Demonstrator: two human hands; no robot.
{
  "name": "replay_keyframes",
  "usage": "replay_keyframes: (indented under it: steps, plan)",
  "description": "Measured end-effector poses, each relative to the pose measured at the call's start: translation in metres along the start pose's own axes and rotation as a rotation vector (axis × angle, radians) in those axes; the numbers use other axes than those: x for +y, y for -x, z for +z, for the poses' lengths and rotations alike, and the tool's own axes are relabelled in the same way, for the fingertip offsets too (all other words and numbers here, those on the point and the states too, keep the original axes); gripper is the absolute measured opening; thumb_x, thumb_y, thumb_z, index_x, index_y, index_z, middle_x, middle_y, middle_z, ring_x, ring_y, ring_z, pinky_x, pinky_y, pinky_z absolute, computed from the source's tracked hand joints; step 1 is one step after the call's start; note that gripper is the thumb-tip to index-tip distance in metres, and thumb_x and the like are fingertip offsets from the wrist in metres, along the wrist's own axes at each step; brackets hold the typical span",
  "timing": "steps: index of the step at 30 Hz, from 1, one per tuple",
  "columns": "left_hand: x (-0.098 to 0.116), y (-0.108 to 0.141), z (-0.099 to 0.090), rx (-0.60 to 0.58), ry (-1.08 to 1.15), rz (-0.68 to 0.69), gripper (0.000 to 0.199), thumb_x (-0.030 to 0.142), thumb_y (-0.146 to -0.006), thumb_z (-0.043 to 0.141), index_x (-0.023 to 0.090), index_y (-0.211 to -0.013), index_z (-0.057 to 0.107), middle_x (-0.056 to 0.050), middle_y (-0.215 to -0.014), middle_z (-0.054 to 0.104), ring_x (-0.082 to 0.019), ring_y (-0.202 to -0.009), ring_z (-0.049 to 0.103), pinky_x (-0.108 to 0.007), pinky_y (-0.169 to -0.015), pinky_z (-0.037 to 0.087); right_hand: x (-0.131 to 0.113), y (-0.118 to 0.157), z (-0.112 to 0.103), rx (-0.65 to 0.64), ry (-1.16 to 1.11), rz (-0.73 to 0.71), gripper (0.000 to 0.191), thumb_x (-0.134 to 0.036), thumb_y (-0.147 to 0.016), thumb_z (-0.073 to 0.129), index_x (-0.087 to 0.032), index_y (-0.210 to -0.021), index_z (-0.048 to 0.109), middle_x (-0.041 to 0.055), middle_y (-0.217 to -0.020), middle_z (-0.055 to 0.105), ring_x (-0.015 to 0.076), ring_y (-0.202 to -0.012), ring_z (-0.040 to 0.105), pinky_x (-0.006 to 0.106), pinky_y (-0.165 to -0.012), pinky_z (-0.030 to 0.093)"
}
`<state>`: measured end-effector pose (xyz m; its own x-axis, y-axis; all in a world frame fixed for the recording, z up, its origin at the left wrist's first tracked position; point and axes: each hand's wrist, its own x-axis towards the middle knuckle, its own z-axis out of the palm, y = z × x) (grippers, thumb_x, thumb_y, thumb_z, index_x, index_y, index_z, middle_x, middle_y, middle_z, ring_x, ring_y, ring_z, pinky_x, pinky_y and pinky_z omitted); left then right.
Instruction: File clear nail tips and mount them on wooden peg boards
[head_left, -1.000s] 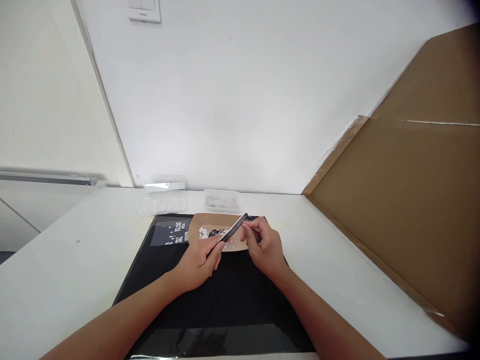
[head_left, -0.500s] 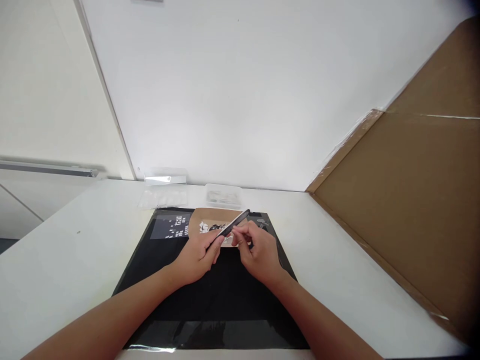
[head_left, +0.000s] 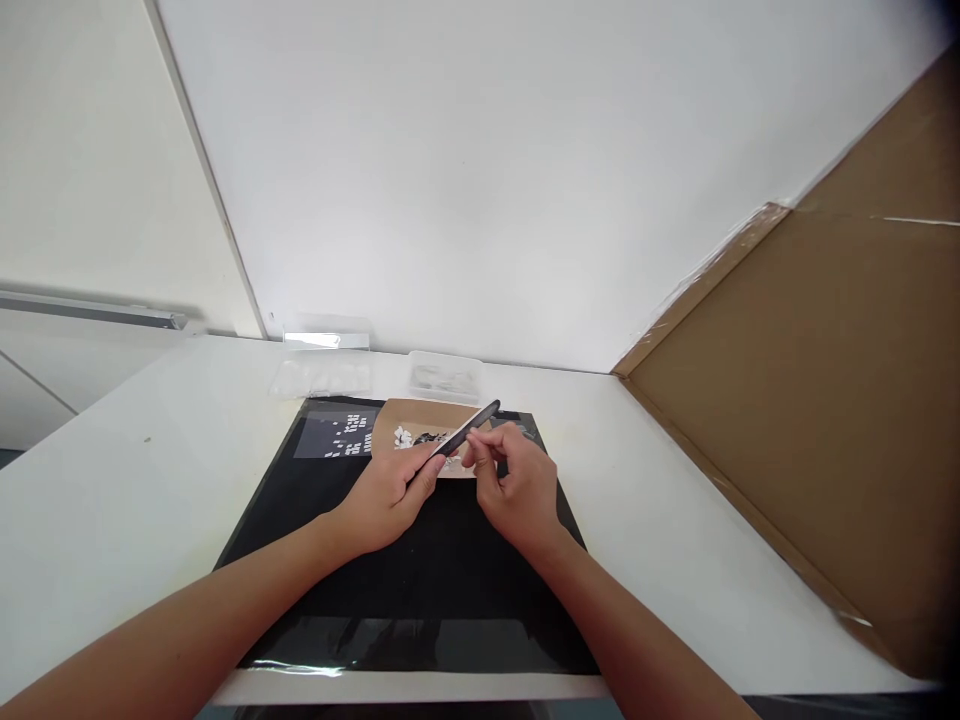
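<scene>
My left hand (head_left: 386, 500) grips a slim, flat dark bar with a pale edge (head_left: 466, 428), thumb on top. The bar slants up to the right. At its right side, my right hand (head_left: 519, 480) is closed with thumb and forefinger pinched together by the bar; anything between those fingertips is too small to make out. Under both hands lies a brown sheet (head_left: 384, 425) with a curved left side. It bears white petal-like pieces (head_left: 403, 437) and a black-and-white pattern, partly covered by the bar and my fingers.
A black mat (head_left: 450, 590) lies on the white table (head_left: 660, 560). On its far left is a dark sheet with several small white pieces (head_left: 315, 440). Behind stand a clear open case (head_left: 322, 375) and a shallow clear box (head_left: 444, 376). A cardboard panel (head_left: 810, 400) leans at right.
The view has tilted slightly, so the scene sits higher in the picture. My hands keep nearly the same pose around the dark bar.
</scene>
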<state>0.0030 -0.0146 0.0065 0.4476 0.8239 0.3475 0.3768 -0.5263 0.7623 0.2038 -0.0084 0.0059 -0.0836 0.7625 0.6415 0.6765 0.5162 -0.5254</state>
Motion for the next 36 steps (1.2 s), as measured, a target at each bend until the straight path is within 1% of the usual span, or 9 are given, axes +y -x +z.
replay_keyframes:
  steps: [3,9,16,20,24,26,30,32,36]
  plan:
    - [-0.001,0.0,0.0,-0.012,-0.022,0.029,0.036,0.036,-0.11,0.037,0.018,-0.092,0.063,0.002,-0.068,0.058,-0.013,-0.063,0.054,-0.025,-0.064,0.043,0.002,-0.001,-0.002,0.048,-0.003,0.041,0.015,-0.035,-0.104,0.053,-0.026,-0.096,0.062,0.0008,-0.077,0.074,0.0181,-0.067,0.07,0.029,-0.063,0.048]
    - [-0.003,0.0,0.001,-0.01,-0.018,0.007,0.034,0.036,-0.11,0.036,0.019,-0.104,0.064,0.003,-0.066,0.057,-0.014,-0.061,0.054,-0.025,-0.064,0.043,0.001,0.001,0.0,-0.043,-0.018,-0.049,0.015,-0.032,-0.103,0.054,-0.026,-0.095,0.064,0.0022,-0.078,0.074,0.0181,-0.066,0.068,0.031,-0.067,0.05]
    - [-0.001,0.0,0.001,-0.029,-0.053,0.053,0.03,0.032,-0.11,0.038,0.019,-0.103,0.064,0.001,-0.07,0.06,-0.015,-0.064,0.055,-0.025,-0.065,0.042,0.009,-0.007,-0.008,0.118,0.002,0.084,0.018,-0.039,-0.104,0.054,-0.026,-0.095,0.062,0.0018,-0.077,0.074,0.0194,-0.068,0.071,0.031,-0.065,0.051]
    - [-0.003,0.0,0.001,-0.022,-0.067,0.048,0.03,0.033,-0.11,0.038,0.019,-0.104,0.064,0.001,-0.069,0.059,-0.014,-0.064,0.054,-0.026,-0.065,0.041,0.003,-0.003,-0.005,0.034,-0.004,-0.013,0.018,-0.034,-0.104,0.052,-0.026,-0.093,0.062,0.0012,-0.077,0.074,0.0176,-0.066,0.068,0.031,-0.068,0.05]
    - [-0.005,-0.001,0.001,-0.011,-0.07,0.045,0.031,0.033,-0.111,0.037,0.02,-0.12,0.065,0.002,-0.067,0.059,-0.015,-0.063,0.055,-0.026,-0.066,0.042,-0.003,0.002,-0.001,-0.04,0.03,-0.12,0.014,-0.03,-0.104,0.053,-0.025,-0.095,0.064,0.0016,-0.076,0.074,0.0182,-0.067,0.067,0.032,-0.07,0.048]
    - [-0.004,-0.001,0.001,-0.006,-0.072,0.043,0.031,0.033,-0.111,0.038,0.02,-0.117,0.066,0.002,-0.067,0.06,-0.015,-0.064,0.056,-0.026,-0.066,0.042,-0.002,0.001,-0.001,-0.031,0.048,-0.096,0.015,-0.031,-0.104,0.053,-0.025,-0.095,0.064,0.0017,-0.076,0.074,0.0181,-0.067,0.067,0.032,-0.069,0.047]
    - [-0.004,0.0,0.001,-0.02,-0.065,0.038,0.032,0.033,-0.11,0.039,0.018,-0.097,0.064,0.001,-0.071,0.062,-0.015,-0.067,0.057,-0.026,-0.069,0.042,0.01,-0.005,-0.006,0.063,0.038,0.026,0.015,-0.034,-0.104,0.054,-0.026,-0.095,0.063,0.0005,-0.077,0.074,0.0175,-0.065,0.066,0.03,-0.066,0.046]
    - [-0.003,0.0,0.001,-0.026,-0.059,0.045,0.031,0.032,-0.11,0.039,0.018,-0.097,0.064,0.001,-0.072,0.063,-0.015,-0.068,0.058,-0.026,-0.07,0.043,0.013,-0.007,-0.008,0.085,0.025,0.047,0.014,-0.034,-0.104,0.054,-0.025,-0.097,0.062,0.0004,-0.077,0.073,0.0177,-0.065,0.067,0.03,-0.066,0.047]
    - [-0.003,-0.001,0.001,-0.022,-0.071,0.054,0.03,0.031,-0.11,0.039,0.019,-0.11,0.066,0.002,-0.07,0.061,-0.015,-0.068,0.058,-0.026,-0.071,0.044,0.006,-0.002,-0.005,0.005,0.028,-0.075,0.015,-0.03,-0.104,0.053,-0.025,-0.093,0.063,0.0007,-0.075,0.073,0.0173,-0.066,0.066,0.031,-0.07,0.047]
